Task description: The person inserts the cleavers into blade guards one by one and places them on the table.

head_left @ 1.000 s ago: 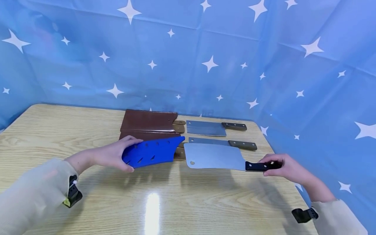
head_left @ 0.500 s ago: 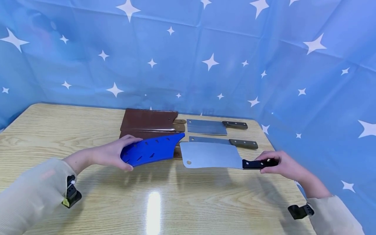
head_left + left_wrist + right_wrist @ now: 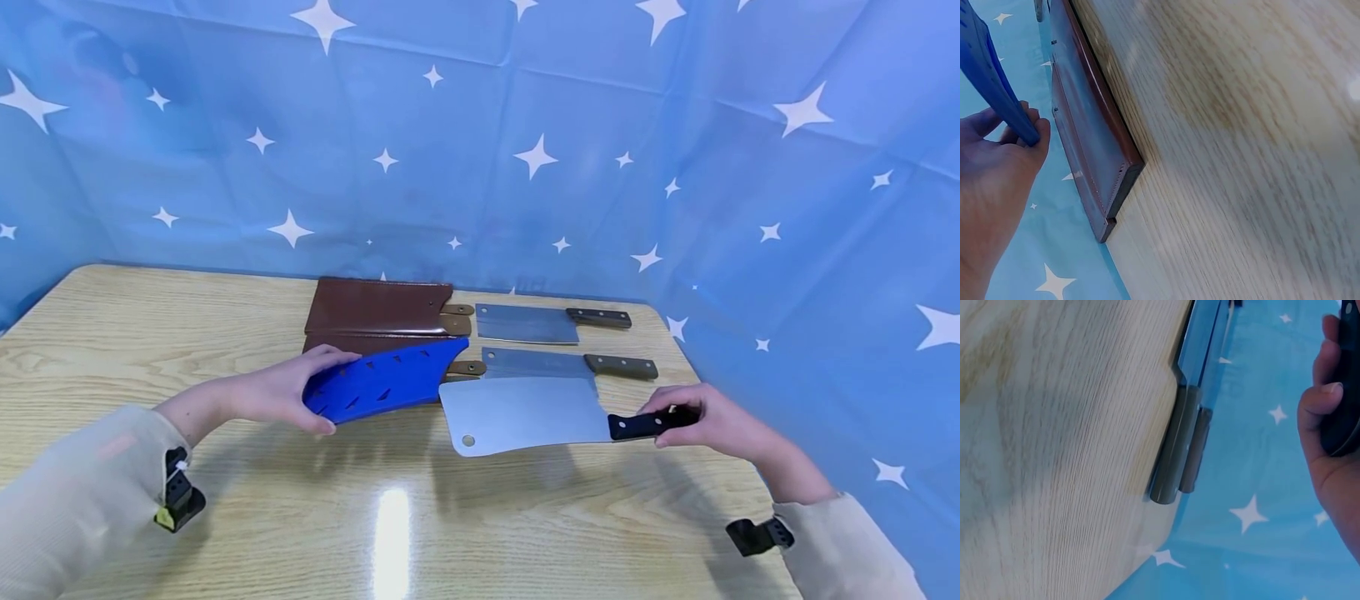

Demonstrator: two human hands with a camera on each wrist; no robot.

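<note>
In the head view my left hand [image 3: 281, 390] grips the closed end of a blue slotted blade sheath [image 3: 382, 382], held tilted above the table. The left wrist view shows fingers and thumb pinching that sheath's edge. My right hand [image 3: 701, 421] holds a cleaver [image 3: 528, 414] by its black handle [image 3: 645, 425]. Its broad blade points left, with the front upper corner at the sheath's open end; whether it is inside or merely overlapping, I cannot tell. Fingers curl round the black handle at the right edge of the right wrist view.
Two brown leather sheaths [image 3: 378, 307] lie at the back, the nearer one partly hidden by the blue sheath. To their right lie two more cleavers, a farther one [image 3: 525, 323] and a nearer one [image 3: 618, 366]. A blue star-patterned cloth [image 3: 450, 150] hangs behind the wooden table [image 3: 225, 517].
The cleaver in my right hand has moved left, and its front end has dipped toward me, beside the blue sheath's opening. My left hand and the sheath have shifted only slightly left.
</note>
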